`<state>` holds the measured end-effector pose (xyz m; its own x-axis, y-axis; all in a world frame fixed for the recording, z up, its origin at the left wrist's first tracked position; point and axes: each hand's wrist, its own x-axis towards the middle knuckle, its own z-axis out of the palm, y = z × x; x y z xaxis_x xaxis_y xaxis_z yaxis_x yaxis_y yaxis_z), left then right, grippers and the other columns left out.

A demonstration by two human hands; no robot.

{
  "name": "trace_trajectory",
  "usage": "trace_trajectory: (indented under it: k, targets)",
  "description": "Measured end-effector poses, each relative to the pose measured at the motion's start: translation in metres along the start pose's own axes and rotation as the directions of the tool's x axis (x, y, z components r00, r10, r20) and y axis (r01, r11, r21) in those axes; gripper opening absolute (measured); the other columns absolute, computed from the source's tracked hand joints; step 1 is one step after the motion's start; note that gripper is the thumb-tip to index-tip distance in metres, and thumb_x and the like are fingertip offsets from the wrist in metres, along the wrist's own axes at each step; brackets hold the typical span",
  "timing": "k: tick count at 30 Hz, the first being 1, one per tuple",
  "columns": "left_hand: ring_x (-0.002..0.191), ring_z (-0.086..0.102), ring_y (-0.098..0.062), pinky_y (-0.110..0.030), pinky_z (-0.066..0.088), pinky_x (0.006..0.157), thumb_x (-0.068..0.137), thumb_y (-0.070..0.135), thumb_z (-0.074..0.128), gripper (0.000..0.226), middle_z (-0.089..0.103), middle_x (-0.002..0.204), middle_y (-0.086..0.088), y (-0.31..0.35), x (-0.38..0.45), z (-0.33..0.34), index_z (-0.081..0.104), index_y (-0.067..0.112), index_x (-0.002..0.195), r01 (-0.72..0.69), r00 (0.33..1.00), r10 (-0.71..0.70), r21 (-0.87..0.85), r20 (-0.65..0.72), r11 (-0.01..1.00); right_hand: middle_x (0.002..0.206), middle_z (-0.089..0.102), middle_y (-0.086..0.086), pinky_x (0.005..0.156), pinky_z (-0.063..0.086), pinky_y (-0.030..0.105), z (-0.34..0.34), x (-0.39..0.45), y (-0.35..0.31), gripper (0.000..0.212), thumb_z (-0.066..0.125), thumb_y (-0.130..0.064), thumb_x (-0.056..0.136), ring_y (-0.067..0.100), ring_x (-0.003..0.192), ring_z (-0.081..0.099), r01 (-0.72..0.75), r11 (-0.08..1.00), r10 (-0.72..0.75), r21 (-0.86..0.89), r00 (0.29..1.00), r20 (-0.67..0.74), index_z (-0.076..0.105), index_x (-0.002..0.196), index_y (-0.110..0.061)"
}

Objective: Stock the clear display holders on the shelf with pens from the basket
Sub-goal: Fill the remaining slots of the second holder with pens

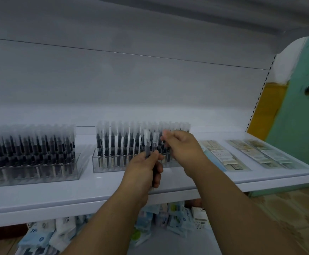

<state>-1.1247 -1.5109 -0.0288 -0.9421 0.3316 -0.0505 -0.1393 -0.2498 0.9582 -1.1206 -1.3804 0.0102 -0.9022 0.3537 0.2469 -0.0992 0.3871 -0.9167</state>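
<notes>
The lower ends of the pens (148, 144) gripped in the left hand (143, 168) are hidden by its fingers. Whatever the right hand (179, 144) pinches is blurred beyond telling. The left holder (30, 170) is cut off at the frame edge.

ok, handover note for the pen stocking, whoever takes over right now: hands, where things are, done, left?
Left hand: grips a small bunch of pens, caps up, in front of the middle holder.
Right hand: fingers curled at the pen tops on the right part of the middle holder; blurred, so I cannot tell if it pinches a pen.
Left holder: looks full.
Middle holder: rows of pens stand across it; how full its right end is sits hidden behind the hands.
Basket: not in view.
Left: seat the bunch in the left hand, then fetch more if slots remain.
</notes>
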Motion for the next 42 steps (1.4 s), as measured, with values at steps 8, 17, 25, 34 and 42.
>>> trace_trajectory:
  k: [8,17,25,34,42]
  targets:
    - [0.046,0.043,-0.019,-0.027,0.034,0.045,0.103,0.029,0.051,0.028,0.058,0.06,-0.008,0.0,-0.004,0.01,0.064,0.006,0.092,0.0,0.997,-0.002,0.029,0.08,1.0,0.064,0.058,0.008,0.046,0.035,0.021,-0.018,0.002,-0.002,0.017,0.061,-0.022,0.097,0.014,0.052,0.044,-0.143,0.983,0.104,0.113,0.95,0.295,0.064,0.083,-0.012]
    - [0.047,0.051,-0.021,-0.028,0.043,0.045,0.104,0.029,0.048,0.033,0.067,0.068,-0.011,0.003,-0.001,0.011,0.064,0.001,0.109,0.057,0.994,-0.053,-0.038,0.099,0.998,0.053,0.057,0.001,0.051,0.035,0.028,-0.034,0.015,-0.016,0.018,0.058,-0.016,0.097,0.015,0.048,0.043,-0.057,0.99,0.05,0.131,0.997,0.061,0.065,0.081,-0.011]
    - [0.042,0.041,-0.016,-0.024,0.032,0.042,0.105,0.027,0.046,0.029,0.068,0.067,-0.007,0.001,0.002,0.006,0.064,0.006,0.111,0.069,0.997,-0.069,-0.015,0.026,0.997,0.088,0.059,-0.011,0.068,0.038,0.025,-0.043,0.027,0.0,0.014,0.052,-0.026,0.099,0.006,0.075,0.054,0.113,0.978,-0.188,-0.176,0.843,-0.504,0.062,0.095,-0.019]
    - [0.04,0.038,-0.016,-0.024,0.028,0.043,0.105,0.027,0.047,0.029,0.064,0.062,-0.005,0.001,0.001,0.003,0.063,0.003,0.107,0.065,0.998,-0.065,-0.025,-0.011,0.998,0.09,0.061,-0.001,0.067,0.042,0.03,-0.028,0.034,0.016,0.015,0.049,-0.026,0.101,0.018,0.079,0.057,0.115,0.878,-0.303,-0.464,0.885,-0.354,0.056,0.09,-0.017]
    - [0.041,0.037,-0.016,-0.026,0.028,0.045,0.104,0.029,0.048,0.029,0.065,0.064,-0.006,0.0,0.005,0.001,0.064,0.004,0.105,0.08,0.997,-0.08,-0.01,-0.017,0.997,0.082,0.059,0.002,0.066,0.041,0.03,-0.021,0.036,0.022,0.019,0.047,-0.026,0.101,0.02,0.075,0.055,0.09,0.841,-0.229,-0.534,0.953,-0.201,0.054,0.089,-0.013]
